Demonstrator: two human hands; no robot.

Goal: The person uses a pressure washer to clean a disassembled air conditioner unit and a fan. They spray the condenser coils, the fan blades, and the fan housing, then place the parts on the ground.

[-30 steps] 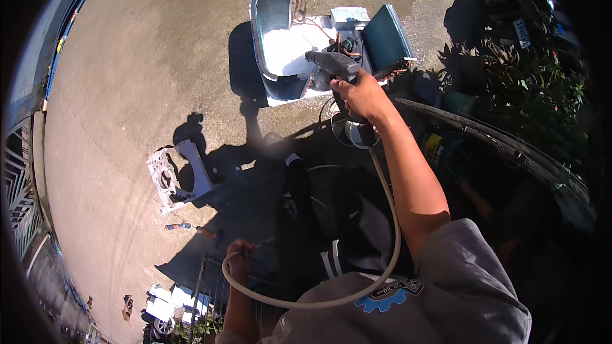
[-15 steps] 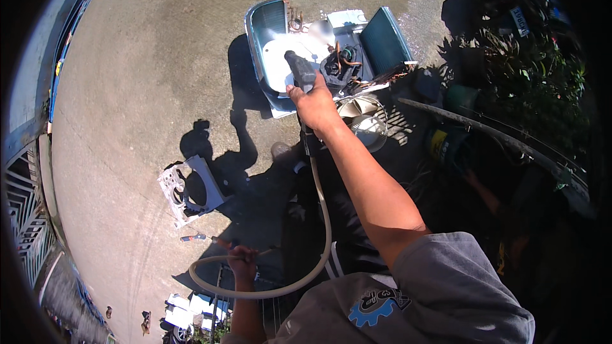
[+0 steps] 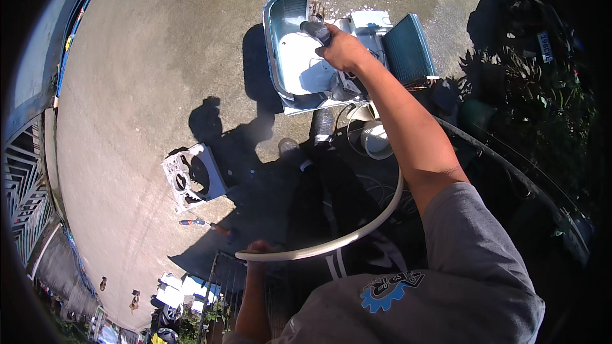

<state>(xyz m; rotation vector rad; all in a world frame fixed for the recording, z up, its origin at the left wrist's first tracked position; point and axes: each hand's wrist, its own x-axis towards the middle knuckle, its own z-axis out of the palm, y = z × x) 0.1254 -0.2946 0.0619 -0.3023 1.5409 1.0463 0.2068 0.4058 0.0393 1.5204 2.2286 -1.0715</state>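
Observation:
My right hand is stretched out forward and grips a dark spray nozzle. It is held over an opened air-conditioner casing lying on the concrete, white inside with a teal rim. A pale hose curves from under my right arm down to my left hand, which is closed around it near my waist. A teal finned coil panel lies at the casing's right side.
A white plastic frame part and a screwdriver lie on the ground to the left, beside my shadow. A white round fan part sits near my feet. Dark potted plants crowd the right side. Wet concrete surrounds the casing.
My right arm has reached further out and to the left, carrying the nozzle from the casing's near right edge to over its far end. The hose loop has followed.

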